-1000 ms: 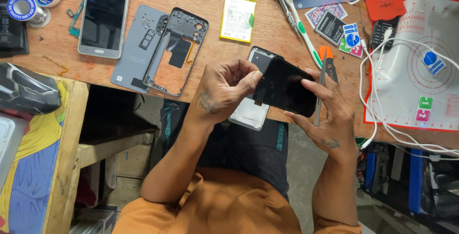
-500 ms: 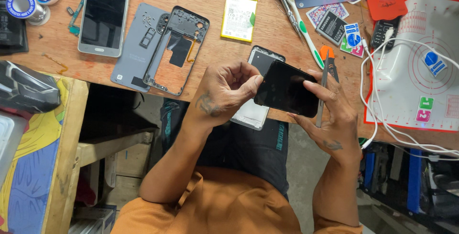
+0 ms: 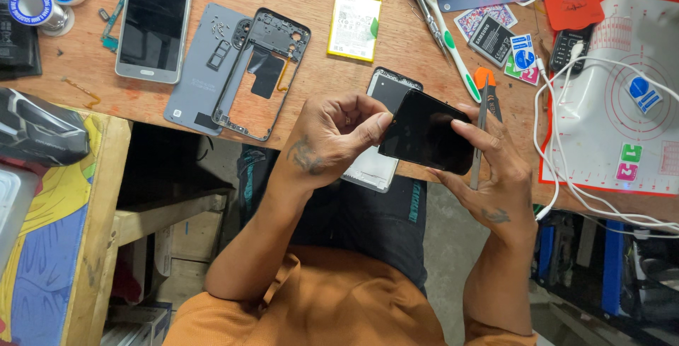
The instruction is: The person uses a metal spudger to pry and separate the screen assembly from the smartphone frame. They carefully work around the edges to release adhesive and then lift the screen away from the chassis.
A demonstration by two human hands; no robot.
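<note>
Both hands hold a black phone screen panel (image 3: 428,132) above the front edge of the wooden workbench (image 3: 318,70). My left hand (image 3: 338,132) pinches the panel's left edge with thumb and fingers. My right hand (image 3: 488,169) cradles its right side, thumb resting on the glass, and also grips a thin metal tool (image 3: 478,149) with an orange top. Under the panel lies an open phone body (image 3: 378,134), partly hidden by my hands.
A grey phone (image 3: 154,22), a grey back cover (image 3: 205,70), a black mid frame (image 3: 262,70) and a yellow-edged battery (image 3: 354,25) lie to the left. Screwdrivers (image 3: 445,38), a white cable (image 3: 566,120) and a white mat (image 3: 622,91) sit right. Solder spools (image 3: 35,8) stand far left.
The black panel has tilted and shifted slightly right and up in my hands. My left thumb has slid along its left edge.
</note>
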